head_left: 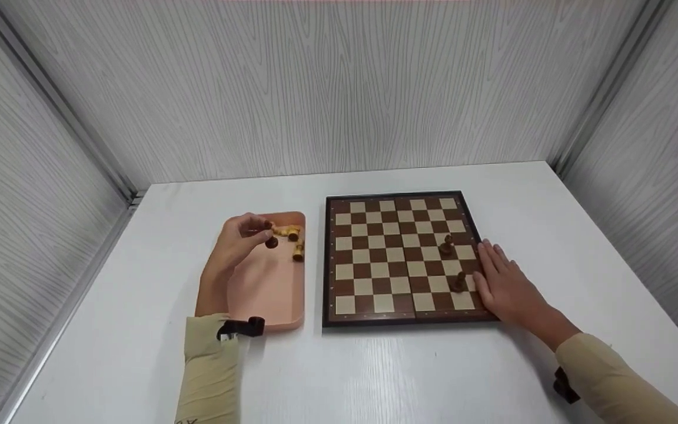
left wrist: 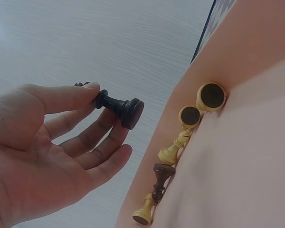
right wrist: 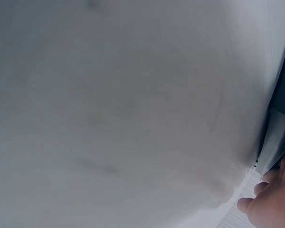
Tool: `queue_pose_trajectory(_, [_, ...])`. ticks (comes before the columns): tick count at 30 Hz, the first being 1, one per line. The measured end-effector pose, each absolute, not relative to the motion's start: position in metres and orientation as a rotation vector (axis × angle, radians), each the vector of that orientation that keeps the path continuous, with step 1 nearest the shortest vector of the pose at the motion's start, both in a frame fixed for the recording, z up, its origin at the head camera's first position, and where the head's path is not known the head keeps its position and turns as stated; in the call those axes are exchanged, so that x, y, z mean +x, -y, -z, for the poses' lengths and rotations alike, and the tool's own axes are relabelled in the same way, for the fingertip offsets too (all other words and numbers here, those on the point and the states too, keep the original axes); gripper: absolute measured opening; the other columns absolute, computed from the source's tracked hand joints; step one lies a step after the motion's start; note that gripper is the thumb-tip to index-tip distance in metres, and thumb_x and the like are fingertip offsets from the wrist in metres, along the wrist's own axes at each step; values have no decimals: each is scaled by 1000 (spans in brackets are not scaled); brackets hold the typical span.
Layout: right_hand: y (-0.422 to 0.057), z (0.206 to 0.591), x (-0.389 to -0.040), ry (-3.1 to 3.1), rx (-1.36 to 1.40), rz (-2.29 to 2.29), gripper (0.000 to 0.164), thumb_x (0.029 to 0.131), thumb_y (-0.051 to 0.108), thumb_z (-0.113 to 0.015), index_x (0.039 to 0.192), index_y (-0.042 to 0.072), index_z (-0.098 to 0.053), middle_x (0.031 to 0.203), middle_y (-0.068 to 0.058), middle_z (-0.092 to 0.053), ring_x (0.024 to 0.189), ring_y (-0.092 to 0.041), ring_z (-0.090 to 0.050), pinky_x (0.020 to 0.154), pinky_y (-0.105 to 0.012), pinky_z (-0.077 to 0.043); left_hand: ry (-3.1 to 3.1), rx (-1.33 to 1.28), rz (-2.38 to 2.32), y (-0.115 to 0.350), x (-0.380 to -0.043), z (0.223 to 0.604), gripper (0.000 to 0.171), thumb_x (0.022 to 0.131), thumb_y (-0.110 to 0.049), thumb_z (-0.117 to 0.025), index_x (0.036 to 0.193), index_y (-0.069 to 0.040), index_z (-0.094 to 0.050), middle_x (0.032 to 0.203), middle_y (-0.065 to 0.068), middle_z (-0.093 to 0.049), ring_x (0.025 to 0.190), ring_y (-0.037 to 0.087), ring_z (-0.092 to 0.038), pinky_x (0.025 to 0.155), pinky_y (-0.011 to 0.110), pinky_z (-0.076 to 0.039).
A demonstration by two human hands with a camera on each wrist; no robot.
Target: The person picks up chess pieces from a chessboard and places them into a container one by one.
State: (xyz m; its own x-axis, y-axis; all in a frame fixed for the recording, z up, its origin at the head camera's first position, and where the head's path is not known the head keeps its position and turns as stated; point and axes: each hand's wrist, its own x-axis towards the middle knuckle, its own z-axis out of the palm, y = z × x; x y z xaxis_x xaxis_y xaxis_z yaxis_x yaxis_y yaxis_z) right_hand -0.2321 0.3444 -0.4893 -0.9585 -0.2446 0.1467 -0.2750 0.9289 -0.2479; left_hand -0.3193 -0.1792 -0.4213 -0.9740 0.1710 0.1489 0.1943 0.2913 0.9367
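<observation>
My left hand (head_left: 234, 242) is over the pink tray (head_left: 263, 294), pinching a dark chess piece (left wrist: 118, 108) between thumb and fingers. The piece lies tilted in the grip, its round base pointing away from the palm; the thumb hides part of its top. My right hand (head_left: 509, 288) rests along the right edge of the chessboard (head_left: 368, 323), fingers extended. Two dark chess pieces stand upright on the board's right side: one farther back (head_left: 446, 245) and one nearer the front (head_left: 459, 281). Only part of the right hand shows in the right wrist view.
Along the tray's right wall lie several light chess pieces (left wrist: 170, 154) and a dark chess piece (left wrist: 162, 180). The tray stands left of the board on a white table (head_left: 374, 365). Pale wood-grain panels (head_left: 339, 88) enclose the table at the back and sides.
</observation>
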Motion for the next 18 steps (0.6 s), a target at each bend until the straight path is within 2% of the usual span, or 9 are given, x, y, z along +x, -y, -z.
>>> queue_pose_trajectory(4, [-344, 489, -232, 2976, 408, -401, 66, 111, 33, -34, 160, -8, -16, 167, -26, -16, 152, -46, -15, 116, -67, -23, 2524, -321, 1855, 187, -318, 422, 24, 99, 0, -65, 121, 9, -61, 122, 29, -63, 106, 33, -69, 101, 41, -46])
queue_pose_trajectory(12, [-343, 488, -233, 2966, 417, -390, 65, 111, 32, -34, 159, -9, -17, 166, -27, -17, 152, -48, -16, 115, -68, -24, 2489, -360, 1820, 198, -313, 418, 27, 97, 0, -68, 122, 9, -61, 123, 26, -64, 115, 33, -63, 92, 26, -52])
queue_pose_trajectory(18, [-344, 489, -232, 2958, 415, -390, 65, 111, 32, -34, 159, -9, -18, 166, -27, -18, 152, -48, -17, 114, -68, -24, 2489, -371, 1812, 194, -312, 412, 28, 99, -4, -67, 123, 10, -61, 123, 26, -64, 116, 32, -62, 94, 26, -51])
